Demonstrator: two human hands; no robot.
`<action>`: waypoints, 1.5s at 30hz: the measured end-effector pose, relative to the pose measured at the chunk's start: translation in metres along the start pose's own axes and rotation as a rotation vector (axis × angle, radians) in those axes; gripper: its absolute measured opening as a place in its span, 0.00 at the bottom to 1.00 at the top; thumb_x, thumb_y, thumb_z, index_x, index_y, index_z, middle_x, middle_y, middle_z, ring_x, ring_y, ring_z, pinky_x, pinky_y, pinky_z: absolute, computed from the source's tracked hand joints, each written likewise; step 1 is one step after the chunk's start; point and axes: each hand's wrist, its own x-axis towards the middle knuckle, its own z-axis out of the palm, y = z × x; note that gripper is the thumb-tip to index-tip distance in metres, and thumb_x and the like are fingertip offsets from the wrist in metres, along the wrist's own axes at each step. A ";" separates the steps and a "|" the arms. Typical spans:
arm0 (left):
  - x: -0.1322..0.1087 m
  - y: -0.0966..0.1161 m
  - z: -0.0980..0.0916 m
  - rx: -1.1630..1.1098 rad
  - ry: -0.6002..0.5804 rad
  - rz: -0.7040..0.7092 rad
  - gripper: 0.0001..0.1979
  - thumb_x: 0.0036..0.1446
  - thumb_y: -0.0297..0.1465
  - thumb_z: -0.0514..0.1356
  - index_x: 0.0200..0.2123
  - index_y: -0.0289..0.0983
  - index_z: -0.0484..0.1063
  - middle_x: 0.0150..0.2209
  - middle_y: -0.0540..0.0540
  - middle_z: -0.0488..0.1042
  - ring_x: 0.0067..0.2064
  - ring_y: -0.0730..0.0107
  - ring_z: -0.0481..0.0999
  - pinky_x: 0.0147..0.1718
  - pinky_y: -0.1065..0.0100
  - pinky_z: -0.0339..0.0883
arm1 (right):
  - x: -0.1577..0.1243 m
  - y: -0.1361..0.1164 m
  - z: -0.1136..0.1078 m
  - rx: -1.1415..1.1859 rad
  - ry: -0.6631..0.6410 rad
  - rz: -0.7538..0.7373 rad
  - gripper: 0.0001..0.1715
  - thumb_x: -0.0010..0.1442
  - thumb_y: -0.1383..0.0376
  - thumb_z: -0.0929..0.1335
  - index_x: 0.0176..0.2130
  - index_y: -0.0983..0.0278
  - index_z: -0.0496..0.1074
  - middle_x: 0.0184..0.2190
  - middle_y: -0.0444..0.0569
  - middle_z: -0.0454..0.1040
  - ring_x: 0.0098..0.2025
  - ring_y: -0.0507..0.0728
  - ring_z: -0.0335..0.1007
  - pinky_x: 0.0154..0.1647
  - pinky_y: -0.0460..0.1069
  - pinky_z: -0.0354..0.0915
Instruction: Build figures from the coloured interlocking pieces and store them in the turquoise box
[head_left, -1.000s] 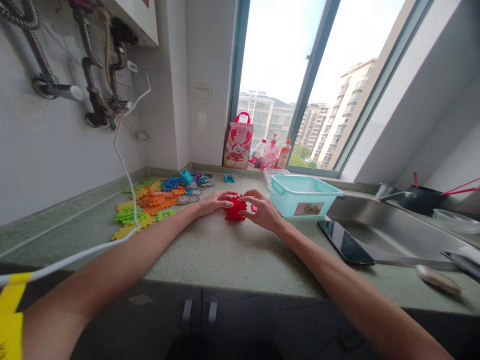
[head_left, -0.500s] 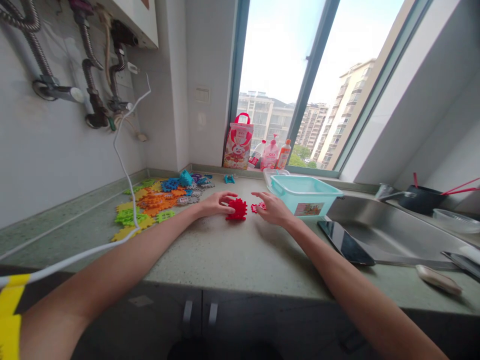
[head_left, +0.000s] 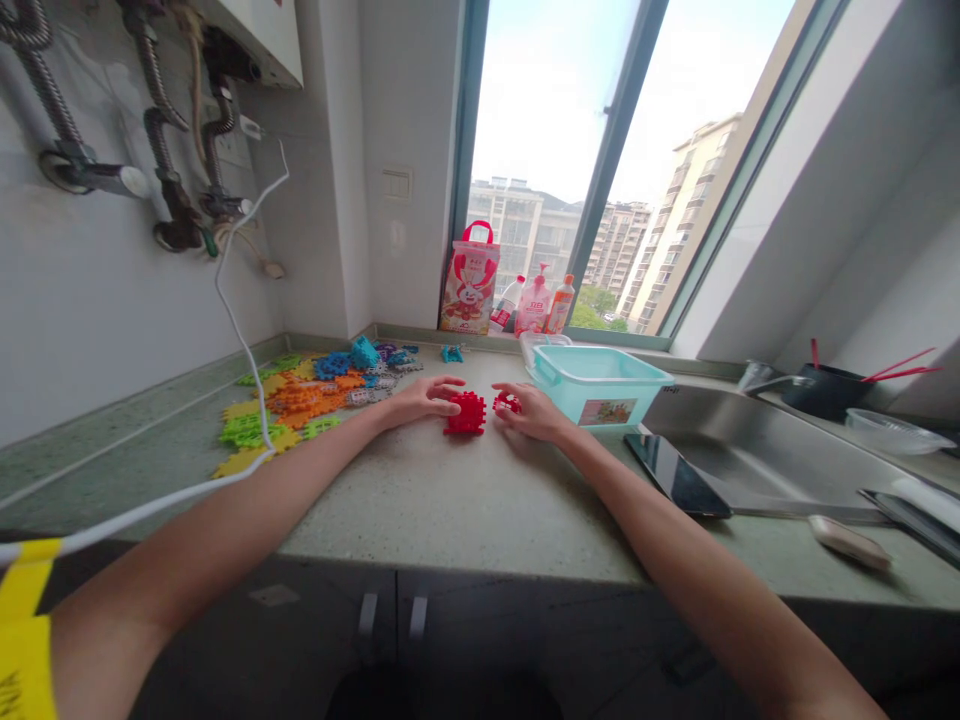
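A red block built of notched pieces (head_left: pixel 466 413) stands on the counter (head_left: pixel 450 510). My left hand (head_left: pixel 427 399) is at its left side, fingers curved over it and thumb against it. Just to the right is a smaller red openwork piece (head_left: pixel 507 402). My right hand (head_left: pixel 531 410) has its thumb and fingers closed around that piece. A small gap lies between the block and the piece.
Colourful notched pieces (head_left: pixel 307 398) are heaped at the left, with a white cable (head_left: pixel 247 350) crossing them. A small blue piece (head_left: pixel 452 353) lies at the back. To the right are a turquoise bin (head_left: pixel 611 385), a phone (head_left: pixel 675 475) and a sink (head_left: pixel 750 450).
My right fingers have closed in on the small red piece, which looks slightly raised or tilted. The whole view has shifted a little, moving the scene leftward.
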 end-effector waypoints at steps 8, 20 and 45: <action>-0.001 0.000 -0.002 -0.098 -0.044 -0.014 0.36 0.49 0.38 0.75 0.60 0.37 0.70 0.55 0.38 0.78 0.54 0.53 0.79 0.54 0.56 0.71 | 0.006 -0.014 -0.010 0.495 0.262 0.126 0.29 0.63 0.51 0.73 0.58 0.59 0.74 0.43 0.52 0.82 0.41 0.58 0.79 0.40 0.52 0.74; -0.002 0.002 -0.002 -0.147 -0.035 -0.004 0.34 0.48 0.33 0.71 0.59 0.35 0.71 0.54 0.38 0.79 0.53 0.53 0.78 0.53 0.58 0.69 | -0.003 -0.059 -0.010 0.590 0.324 -0.211 0.20 0.61 0.56 0.75 0.52 0.57 0.79 0.51 0.51 0.75 0.53 0.59 0.76 0.56 0.56 0.74; -0.002 -0.001 -0.003 -0.133 -0.004 -0.016 0.36 0.47 0.35 0.74 0.59 0.37 0.70 0.53 0.39 0.79 0.49 0.56 0.79 0.49 0.61 0.70 | -0.005 -0.037 -0.022 0.048 0.277 -0.156 0.19 0.67 0.70 0.66 0.55 0.59 0.75 0.54 0.54 0.77 0.55 0.60 0.75 0.60 0.57 0.69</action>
